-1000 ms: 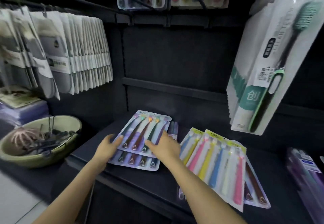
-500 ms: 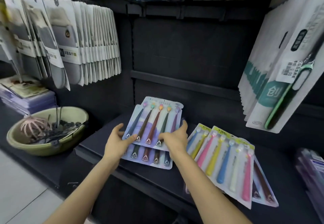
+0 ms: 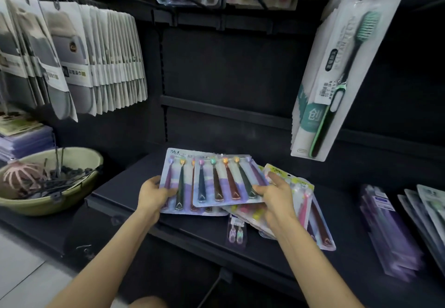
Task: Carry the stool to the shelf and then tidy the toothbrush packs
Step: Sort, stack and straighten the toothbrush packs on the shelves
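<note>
Shelf lip [image 3: 192, 233]; toothbrush packs [image 3: 224, 182] (overlapping)

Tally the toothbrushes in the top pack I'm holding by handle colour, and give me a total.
In the top pack:
dark blue brush: 1
brown brush: 1
dark red brush: 1
dark green brush: 1
purple brush: 1
Total: 5
</note>
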Demonstrator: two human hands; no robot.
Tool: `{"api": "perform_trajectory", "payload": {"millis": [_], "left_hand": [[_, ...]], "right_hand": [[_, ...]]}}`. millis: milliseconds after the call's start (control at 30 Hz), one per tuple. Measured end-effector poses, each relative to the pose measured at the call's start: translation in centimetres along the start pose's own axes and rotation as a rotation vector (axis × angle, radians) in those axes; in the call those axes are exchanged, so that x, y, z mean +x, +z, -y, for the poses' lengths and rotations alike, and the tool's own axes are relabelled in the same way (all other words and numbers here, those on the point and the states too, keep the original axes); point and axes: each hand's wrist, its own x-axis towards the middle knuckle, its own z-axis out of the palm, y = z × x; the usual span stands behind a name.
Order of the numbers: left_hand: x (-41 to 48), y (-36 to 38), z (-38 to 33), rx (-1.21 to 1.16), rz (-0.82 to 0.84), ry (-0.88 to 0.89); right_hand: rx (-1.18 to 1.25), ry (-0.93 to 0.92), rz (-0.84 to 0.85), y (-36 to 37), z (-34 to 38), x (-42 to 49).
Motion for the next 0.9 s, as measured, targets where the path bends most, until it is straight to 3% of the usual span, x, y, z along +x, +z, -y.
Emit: {"api": "perform_trajectory", "payload": {"millis": [233, 533, 900], "left_hand": [[-5.5, -2.2, -2.5, 0.054, -0.031, 0.238], [-11.7, -3.7, -4.6, 0.312, -0.132, 0.422], [-19.7, 2.4, -5.8, 0.172, 0.308, 0.26]], "right_hand": [[0.099, -0.022, 0.141, -6.2, 1.2, -5.6], [0.053, -0.167, 0.085, -14.1, 2.5, -11.0], [0.042, -0.296, -0.104, -25.6, 5.2, -15.9]]}}
